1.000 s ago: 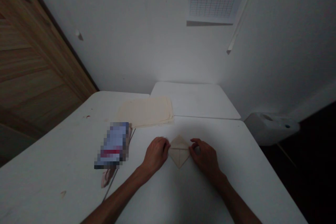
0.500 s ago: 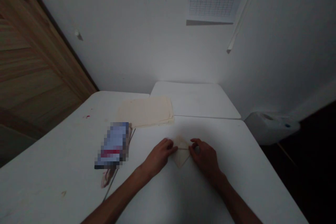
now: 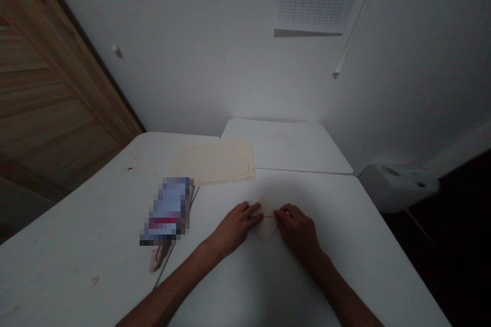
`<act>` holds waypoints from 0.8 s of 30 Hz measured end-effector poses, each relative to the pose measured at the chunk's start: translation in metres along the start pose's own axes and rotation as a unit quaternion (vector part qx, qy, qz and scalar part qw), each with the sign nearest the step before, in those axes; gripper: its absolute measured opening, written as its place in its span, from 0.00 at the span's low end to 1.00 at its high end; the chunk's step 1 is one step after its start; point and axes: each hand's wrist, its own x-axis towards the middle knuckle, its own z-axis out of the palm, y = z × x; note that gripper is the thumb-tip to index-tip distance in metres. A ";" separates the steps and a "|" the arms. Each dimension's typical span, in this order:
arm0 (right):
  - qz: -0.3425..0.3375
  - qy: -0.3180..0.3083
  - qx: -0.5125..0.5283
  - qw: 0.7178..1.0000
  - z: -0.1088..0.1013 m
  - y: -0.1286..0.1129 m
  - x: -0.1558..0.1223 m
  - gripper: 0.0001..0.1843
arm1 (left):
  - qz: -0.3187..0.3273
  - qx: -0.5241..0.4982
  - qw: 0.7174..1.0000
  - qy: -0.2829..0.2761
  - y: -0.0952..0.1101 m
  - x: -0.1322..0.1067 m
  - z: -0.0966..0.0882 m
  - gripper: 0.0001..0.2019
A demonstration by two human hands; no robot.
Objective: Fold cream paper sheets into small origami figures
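Note:
A small folded piece of cream paper (image 3: 266,230) lies on the white table (image 3: 268,286) in front of me, its lower point showing between my hands. My left hand (image 3: 236,227) rests on its left part with fingers stretched flat across it. My right hand (image 3: 297,232) presses on its right part with fingers curled down onto the paper. Most of the upper half of the paper is hidden under my fingers.
A stack of cream sheets (image 3: 215,162) lies further back on the table. A blurred-out flat object (image 3: 166,210) sits to the left, with a pinkish item (image 3: 155,260) and a thin stick beside it. A wooden door (image 3: 46,87) stands at left.
My left hand slid to the right over the folded paper, covering its left half. My right hand shifted slightly inward, and both hands now meet over the paper.

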 end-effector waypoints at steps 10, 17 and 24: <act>-0.114 -0.090 0.005 0.989 -0.012 -0.008 0.003 0.18 | -0.006 -0.004 1.000 -0.021 0.001 0.001 0.001 0.30; -0.103 -0.101 -0.002 0.989 -0.013 -0.010 0.004 0.20 | -0.017 -0.024 1.000 -0.009 0.001 0.001 0.004 0.28; -0.050 -0.074 -0.021 0.996 -0.013 -0.005 -0.005 0.17 | -0.020 -0.024 0.999 -0.010 0.002 -0.001 0.004 0.27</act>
